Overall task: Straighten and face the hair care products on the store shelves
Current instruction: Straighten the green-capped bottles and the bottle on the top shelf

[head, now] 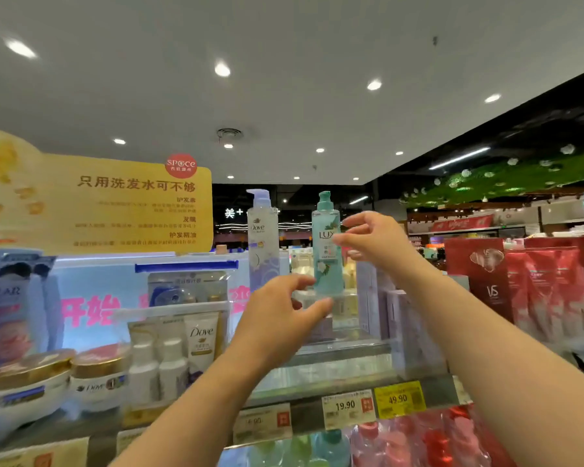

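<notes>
Teal Lux bottle [327,251] stands upright on the clear riser [334,347] at the top shelf's middle, label front, just right of the Dove bottle [263,244]. Left hand [280,318] open at its base, right hand [375,241] open by the label, neither gripping. Step: facing the Lux. Next: small twist if label's off-square.
</notes>
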